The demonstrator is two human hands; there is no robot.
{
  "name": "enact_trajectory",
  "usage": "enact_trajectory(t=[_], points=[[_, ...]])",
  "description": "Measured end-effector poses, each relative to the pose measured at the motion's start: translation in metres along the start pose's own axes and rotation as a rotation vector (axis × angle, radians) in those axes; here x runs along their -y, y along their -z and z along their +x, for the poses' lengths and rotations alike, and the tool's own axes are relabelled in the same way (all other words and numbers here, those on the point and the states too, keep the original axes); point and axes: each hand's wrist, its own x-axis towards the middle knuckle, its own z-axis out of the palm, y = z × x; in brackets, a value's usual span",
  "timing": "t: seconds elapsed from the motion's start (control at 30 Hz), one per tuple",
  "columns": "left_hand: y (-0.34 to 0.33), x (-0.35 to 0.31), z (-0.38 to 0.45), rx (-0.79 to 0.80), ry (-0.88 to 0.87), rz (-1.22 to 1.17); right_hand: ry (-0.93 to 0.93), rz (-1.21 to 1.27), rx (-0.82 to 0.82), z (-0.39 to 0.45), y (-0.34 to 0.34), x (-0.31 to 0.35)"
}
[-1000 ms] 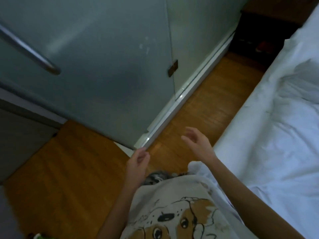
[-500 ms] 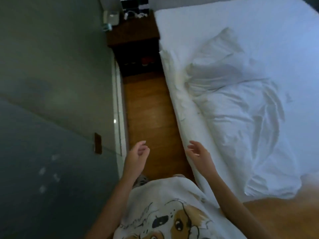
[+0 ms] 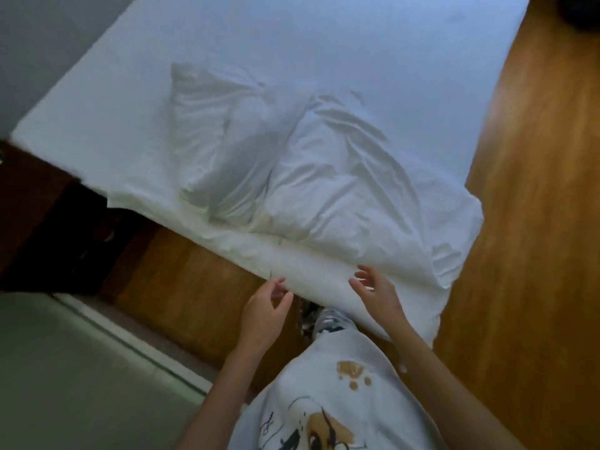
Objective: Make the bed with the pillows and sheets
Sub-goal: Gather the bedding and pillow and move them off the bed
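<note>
Reaching forward from the six o'clock edge, both bare arms extend over a white shirt (image 3: 328,401) printed with a cartoon dog. The left hand (image 3: 264,311) hovers just short of the mattress side, fingers loosely spread and slightly bent, holding nothing. The right hand (image 3: 376,292) sits toward one o'clock of it, fingers likewise apart and relaxed, in front of the white fabric at the bed's near corner; whether its fingertips touch the cloth is hard to tell in the blur. Between the arms a patterned shoe or slipper (image 3: 319,321) shows on the wooden floor (image 3: 532,254). Beyond the hands, a crumpled white sheet (image 3: 344,196) lies bunched on the bed (image 3: 357,43), spilling over the corner toward three o'clock. Touching it at about eleven o'clock is a wrinkled white pillow (image 3: 207,134), lying flat on the mattress. Farther out, the mattress surface is smooth. At nine o'clock stands a dark wooden nightstand (image 3: 48,222), beside a pale wall (image 3: 65,368).
</note>
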Motion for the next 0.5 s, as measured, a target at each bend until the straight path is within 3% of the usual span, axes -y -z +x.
enact_trajectory(t=[0.3,0.5], points=[[0.005,-0.055,0.185,0.297,-0.123,0.315,-0.262,0.118,-0.149,0.107,0.012,0.016],[-0.039,-0.060,0.276,0.520,-0.233,0.535,-0.503,0.219,-0.335,0.138,0.003,-0.017]])
